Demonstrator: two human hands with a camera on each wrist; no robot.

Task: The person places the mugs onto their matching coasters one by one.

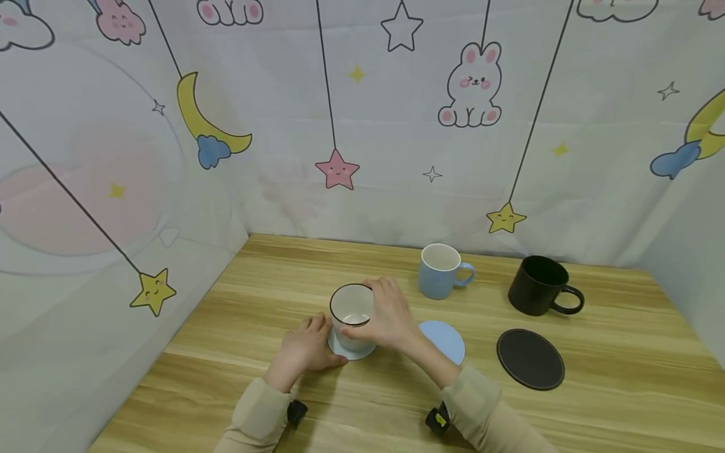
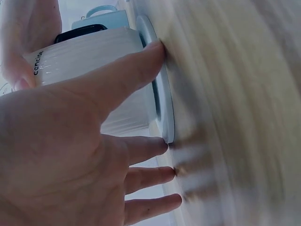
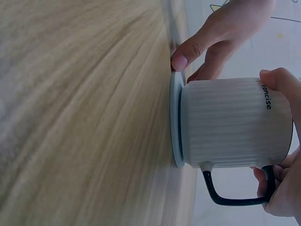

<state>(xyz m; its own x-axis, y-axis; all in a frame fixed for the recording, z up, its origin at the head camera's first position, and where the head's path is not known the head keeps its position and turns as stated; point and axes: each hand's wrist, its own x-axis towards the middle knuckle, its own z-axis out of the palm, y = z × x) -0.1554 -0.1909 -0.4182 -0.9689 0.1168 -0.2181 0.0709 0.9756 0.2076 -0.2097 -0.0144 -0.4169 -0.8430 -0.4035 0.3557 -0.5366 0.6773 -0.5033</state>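
White and finely ribbed, the mug (image 1: 349, 306) stands upright over a white coaster (image 1: 351, 354) near the middle of the table (image 1: 226, 340). The base is right at the coaster's top; whether it fully rests there I cannot tell. Dark trim runs round the rim, and the word "concise" is printed just below it. The dark handle (image 3: 240, 202) points to the person's right and is hidden in the head view.

The right hand (image 1: 386, 314) grips the mug near its rim, thumb on the near side close to the lettering, fingers round the right side by the top of the handle. The left hand (image 1: 310, 346) lies low beside the coaster with its fingers spread and fairly straight: thumb and forefinger touch the coaster's edge, and the other fingertips reach down to the table.

To the right of the hands, a blue mug (image 1: 436, 278) stands farther back, handle turned right. In front of it lies a round blue coaster (image 1: 445, 341), partly covered by the right forearm. Farther right stands a black mug (image 1: 531, 290), handle also to the right, with a black coaster (image 1: 530, 358) flat on the table in front of it, well apart from the hands.

Pale sleeves (image 1: 260, 406) end above both wrists. Behind the table hangs a white cloth (image 1: 283, 94) printed with stars, a moon and a rabbit.
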